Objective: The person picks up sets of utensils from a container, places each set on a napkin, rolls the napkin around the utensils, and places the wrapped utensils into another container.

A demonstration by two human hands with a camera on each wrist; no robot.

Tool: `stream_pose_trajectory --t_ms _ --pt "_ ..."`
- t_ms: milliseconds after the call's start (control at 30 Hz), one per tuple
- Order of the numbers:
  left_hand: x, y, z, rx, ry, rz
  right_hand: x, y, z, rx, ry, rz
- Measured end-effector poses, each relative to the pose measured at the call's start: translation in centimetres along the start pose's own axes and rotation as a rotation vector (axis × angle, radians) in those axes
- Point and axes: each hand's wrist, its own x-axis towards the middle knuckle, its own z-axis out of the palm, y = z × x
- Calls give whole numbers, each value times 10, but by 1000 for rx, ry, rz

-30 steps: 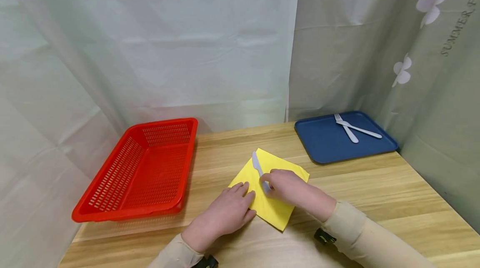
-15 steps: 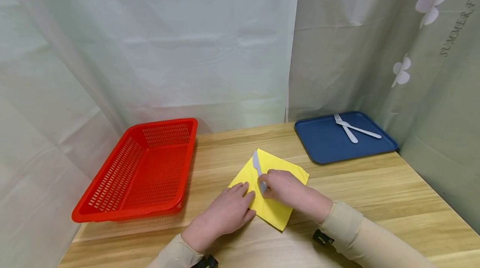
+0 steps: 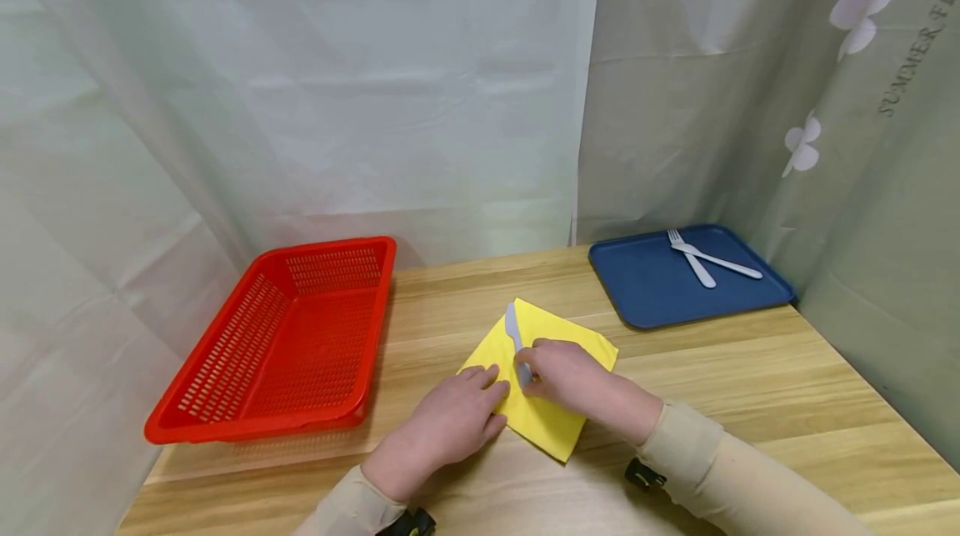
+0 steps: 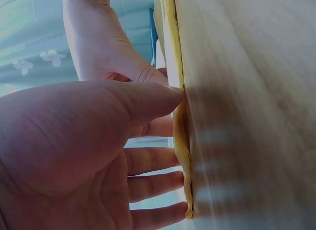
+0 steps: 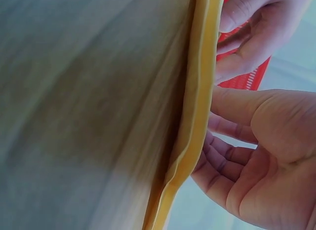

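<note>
A folded yellow napkin [image 3: 557, 428] lies askew on the wooden table in the head view, its layered edge [image 5: 196, 106] showing in the right wrist view. On top of it is a pale grey plastic knife [image 3: 512, 323], blade toward the napkin's far corner. My right hand [image 3: 573, 374] pinches the knife's handle, whose lower end is mostly hidden under the fingers. My left hand [image 3: 453, 415] rests on the napkin's left part with fingers spread. In the left wrist view its fingertips [image 4: 170, 211] touch the napkin's edge.
A red perforated basket [image 3: 365, 353] stands at the left. At the back right, a blue tray [image 3: 637, 294] bears a white fork [image 3: 701, 271] crossed by another white utensil [image 3: 731, 264]. Pale curtains [image 3: 405, 102] hang behind the table [image 3: 780, 403] and along both sides.
My right hand has shifted slightly left, and the knife's handle end has swung a little left with it. My left hand has stayed nearly in place.
</note>
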Motion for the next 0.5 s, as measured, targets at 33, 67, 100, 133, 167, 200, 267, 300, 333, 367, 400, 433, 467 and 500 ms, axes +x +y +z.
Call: stream_pose_trajectory --t_ms 33,67,100,133,167,200,267,300,333,367,400,433,467,500 --pt "0 0 0 -2 2 -2 0 0 0 -1 0 0" --pt "0 0 0 -4 5 -4 0 0 0 -1 1 0" --pt "0 0 -1 -5 8 -6 0 0 0 -2 1 2" --pt "0 0 -1 -6 12 -8 0 0 1 -3 2 3" --pt "0 0 -1 -6 17 -9 0 0 1 -3 2 5" --pt "0 0 -1 -7 20 -11 0 0 1 -5 2 8" --pt "0 0 0 -5 29 -8 1 0 2 -10 5 9" --pt "0 0 0 -4 34 -6 1 0 2 -14 6 10" --pt "0 0 0 -4 36 -4 1 0 3 -17 8 11" --pt "0 0 0 -5 38 -3 1 0 3 -19 9 12" --pt "0 0 0 -5 38 -2 1 -1 3 -21 10 14" --pt "0 0 0 -6 37 -3 1 -1 2 -21 11 14" --pt "0 0 0 -8 35 -5 1 -1 2 -21 10 17" --pt "0 0 0 -10 34 -8 0 -1 2 -21 9 20"
